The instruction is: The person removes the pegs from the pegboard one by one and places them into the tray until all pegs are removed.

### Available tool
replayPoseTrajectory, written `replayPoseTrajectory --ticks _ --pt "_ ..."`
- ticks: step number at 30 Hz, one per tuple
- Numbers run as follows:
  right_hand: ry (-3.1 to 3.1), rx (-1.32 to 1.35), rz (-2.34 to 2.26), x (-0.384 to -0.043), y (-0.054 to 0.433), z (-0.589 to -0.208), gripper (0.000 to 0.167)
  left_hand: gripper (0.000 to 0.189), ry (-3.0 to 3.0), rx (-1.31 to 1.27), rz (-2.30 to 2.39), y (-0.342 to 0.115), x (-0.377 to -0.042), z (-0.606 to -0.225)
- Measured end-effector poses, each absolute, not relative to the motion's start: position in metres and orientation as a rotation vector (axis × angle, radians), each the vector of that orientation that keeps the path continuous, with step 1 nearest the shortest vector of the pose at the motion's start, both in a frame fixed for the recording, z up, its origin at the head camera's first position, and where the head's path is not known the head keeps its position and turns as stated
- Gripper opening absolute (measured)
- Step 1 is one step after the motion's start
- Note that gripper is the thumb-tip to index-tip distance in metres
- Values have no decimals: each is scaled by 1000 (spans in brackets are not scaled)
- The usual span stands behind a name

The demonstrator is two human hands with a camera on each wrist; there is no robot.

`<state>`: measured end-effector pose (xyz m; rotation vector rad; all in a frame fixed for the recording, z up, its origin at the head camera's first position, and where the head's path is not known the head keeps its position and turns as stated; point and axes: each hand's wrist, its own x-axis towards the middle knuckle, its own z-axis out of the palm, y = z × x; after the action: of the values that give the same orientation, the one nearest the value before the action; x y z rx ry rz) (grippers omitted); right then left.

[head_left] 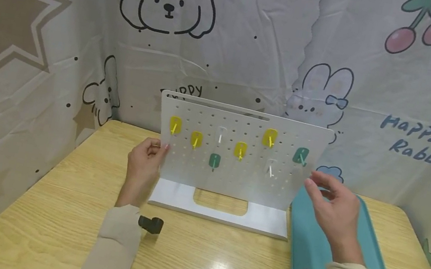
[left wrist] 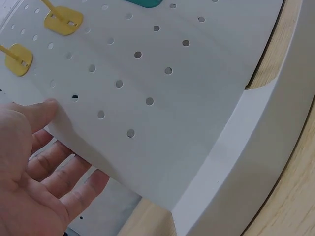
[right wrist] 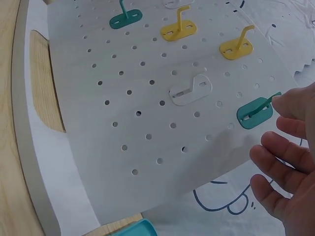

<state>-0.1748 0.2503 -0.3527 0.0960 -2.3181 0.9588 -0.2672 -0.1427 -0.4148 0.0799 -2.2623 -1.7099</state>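
A white pegboard (head_left: 188, 168) stands upright on its white base, bearing several yellow hooks (head_left: 240, 150), clear hooks (head_left: 271, 168) and green hooks (head_left: 214, 161). My left hand (head_left: 144, 160) holds the board's left edge. In the left wrist view its thumb (left wrist: 42, 114) lies on the front face and the other fingers reach behind the edge. At the right edge is my right hand (head_left: 334, 208), its fingers loosely bent and holding nothing. In the right wrist view, the thumb overlaps the tip of the upper right green hook (right wrist: 255, 113); whether they touch I cannot tell.
A blue tray (head_left: 373, 249) lies on the wooden table (head_left: 185, 259) to the right, partly beneath my right forearm. Behind the table hangs a white curtain (head_left: 254, 64) with cartoon prints, which also covers both sides. The base has a rectangular cutout (head_left: 221, 202).
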Motion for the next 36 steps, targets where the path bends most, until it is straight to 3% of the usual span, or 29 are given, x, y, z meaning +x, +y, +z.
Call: replayPoseTrajectory --ticks 15,36 --pt "-2349 -96 1193 -182 238 -338 38 28 -2218 162 -1756 -144 -266 -421" --pt "-2329 -127 1206 -195 230 -330 28 23 -2196 120 -1729 -144 -267 -421"
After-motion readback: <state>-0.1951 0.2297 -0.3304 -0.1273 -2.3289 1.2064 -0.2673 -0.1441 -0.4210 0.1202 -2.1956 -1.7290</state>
